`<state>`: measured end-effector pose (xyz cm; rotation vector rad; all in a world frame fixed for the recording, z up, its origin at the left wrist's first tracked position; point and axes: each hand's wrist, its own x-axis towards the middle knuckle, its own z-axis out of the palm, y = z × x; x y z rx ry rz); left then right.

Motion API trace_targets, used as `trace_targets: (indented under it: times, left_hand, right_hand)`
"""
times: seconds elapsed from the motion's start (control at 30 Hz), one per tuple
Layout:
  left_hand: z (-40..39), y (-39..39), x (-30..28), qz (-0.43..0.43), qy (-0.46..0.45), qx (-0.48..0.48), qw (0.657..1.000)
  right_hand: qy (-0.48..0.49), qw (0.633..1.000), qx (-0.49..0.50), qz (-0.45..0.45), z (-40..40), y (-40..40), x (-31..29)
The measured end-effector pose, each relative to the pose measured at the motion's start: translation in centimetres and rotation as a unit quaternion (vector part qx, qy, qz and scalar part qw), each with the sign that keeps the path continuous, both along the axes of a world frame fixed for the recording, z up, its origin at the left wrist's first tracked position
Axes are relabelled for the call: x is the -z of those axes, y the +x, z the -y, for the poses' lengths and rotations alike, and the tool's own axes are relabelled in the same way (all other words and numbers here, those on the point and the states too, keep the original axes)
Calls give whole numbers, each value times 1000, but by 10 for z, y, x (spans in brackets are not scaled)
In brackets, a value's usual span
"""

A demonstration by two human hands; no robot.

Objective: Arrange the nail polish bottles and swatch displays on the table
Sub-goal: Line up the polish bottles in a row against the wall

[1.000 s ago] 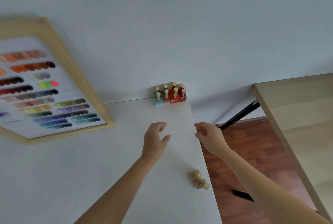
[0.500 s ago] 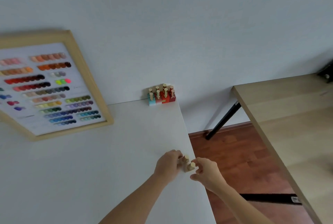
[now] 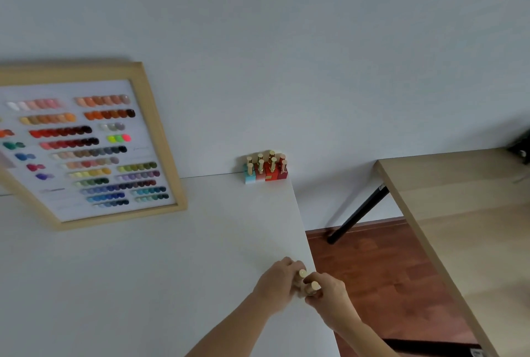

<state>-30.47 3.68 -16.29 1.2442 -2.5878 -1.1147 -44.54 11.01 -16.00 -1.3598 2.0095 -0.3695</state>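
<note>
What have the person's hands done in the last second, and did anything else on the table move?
Both hands drew back from mid-table to the two small beige bottles at the near right edge. The left hand and right hand now each close on one, gold caps showing. The bottle cluster by the wall and the framed swatch display stayed put on the white table.
</note>
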Motion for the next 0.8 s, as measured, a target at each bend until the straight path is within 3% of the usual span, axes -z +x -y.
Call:
trace_targets:
  times: [0.3, 0.5, 0.8]
  left_hand:
    - [25, 34, 8, -56, -24, -110, 992]
    - [77, 66, -2, -123, -31, -228, 965]
    - [155, 89, -3, -108, -76, -328, 936]
  right_hand:
    - [-49, 998, 16, 39, 31, 2, -9]
    - [-87, 994, -12, 65, 100, 24, -15]
    - [-120, 991, -60, 17, 222, 67, -7]
